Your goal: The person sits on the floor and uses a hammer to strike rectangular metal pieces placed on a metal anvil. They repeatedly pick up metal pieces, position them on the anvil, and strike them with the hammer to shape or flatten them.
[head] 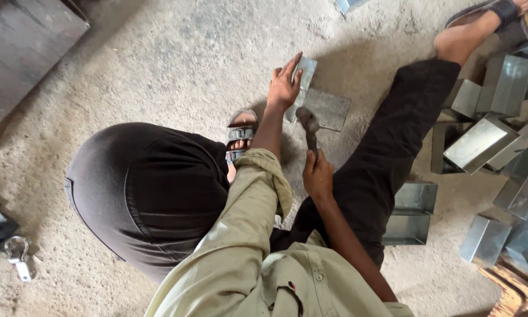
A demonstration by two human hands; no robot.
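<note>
L hand (283, 87) flat, fingers spread on metal sheet (325, 108); R hand (317, 175) grips hammer (309, 124).

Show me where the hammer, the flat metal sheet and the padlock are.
hammer (308, 122): head view, on its head.
metal sheet (330, 109): head view, on its flat face.
padlock (17, 256): head view, on its shackle.

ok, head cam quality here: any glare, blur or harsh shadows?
Head view: soft daylight, sharp focus; mild glare on the folded grey sheet-metal boxes; the dark-headed hammer in the right hand looks slightly blurred; soft shadow beneath the left hand and flat grey metal sheet.
</note>
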